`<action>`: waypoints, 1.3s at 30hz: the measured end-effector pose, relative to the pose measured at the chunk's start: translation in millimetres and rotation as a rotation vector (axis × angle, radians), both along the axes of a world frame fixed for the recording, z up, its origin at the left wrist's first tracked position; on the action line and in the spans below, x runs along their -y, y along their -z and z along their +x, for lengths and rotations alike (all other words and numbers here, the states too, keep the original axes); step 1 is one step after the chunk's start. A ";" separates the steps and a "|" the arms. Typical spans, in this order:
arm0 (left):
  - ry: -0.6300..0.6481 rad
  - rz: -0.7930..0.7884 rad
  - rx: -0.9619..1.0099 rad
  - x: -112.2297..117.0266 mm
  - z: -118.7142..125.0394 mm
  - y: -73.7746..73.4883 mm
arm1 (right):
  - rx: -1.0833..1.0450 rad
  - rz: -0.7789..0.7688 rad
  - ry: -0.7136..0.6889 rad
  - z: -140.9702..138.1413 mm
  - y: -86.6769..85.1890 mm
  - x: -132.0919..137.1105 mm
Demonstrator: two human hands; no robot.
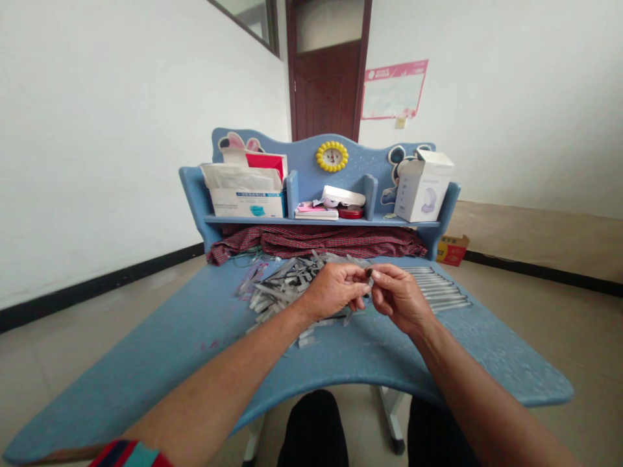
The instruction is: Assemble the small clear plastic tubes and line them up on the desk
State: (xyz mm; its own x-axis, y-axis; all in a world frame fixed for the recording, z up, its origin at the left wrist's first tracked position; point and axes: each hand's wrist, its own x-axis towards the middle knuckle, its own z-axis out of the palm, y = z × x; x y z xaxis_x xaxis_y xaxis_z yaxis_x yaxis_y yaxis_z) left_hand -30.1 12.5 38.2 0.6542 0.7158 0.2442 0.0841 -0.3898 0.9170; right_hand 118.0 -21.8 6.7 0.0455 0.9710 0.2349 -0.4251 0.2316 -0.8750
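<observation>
My left hand [335,287] and my right hand [400,297] meet above the middle of the desk, fingertips almost touching. Between the right thumb and forefinger is a small black piece [368,272], perhaps the end of a pen part. The left thumb and fingers are pinched together beside it; what they grip is hidden. Under and left of the hands lies a loose pile of clear and black plastic pieces [277,295]. To the right, several slim, clear, pen-like sticks with dark ends [445,289] lie side by side in a row.
The blue desk [170,337] has a curved front edge. Its back shelf holds a mask box [246,200], booklets [316,214], a round red tin [350,213] and a white box [423,191]. Below the shelf lies a folded checked cloth [316,241].
</observation>
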 end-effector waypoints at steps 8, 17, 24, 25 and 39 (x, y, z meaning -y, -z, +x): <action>0.000 -0.021 0.030 0.7 0.5 -1.7 | 0.002 0.009 0.008 -0.1 0.6 1.5; 0.000 -0.041 0.025 0.5 0.3 -1.7 | 0.003 0.031 0.010 -0.6 1.1 1.1; 0.007 -0.037 0.021 -0.8 0.6 0.2 | -0.003 0.034 0.005 -0.7 2.2 0.4; 0.011 -0.039 0.024 -1.1 0.7 0.5 | -0.004 0.036 0.007 -0.9 2.1 0.4; 0.023 -0.049 0.013 -3.4 1.0 1.6 | -0.015 0.032 0.015 -2.0 4.1 -1.5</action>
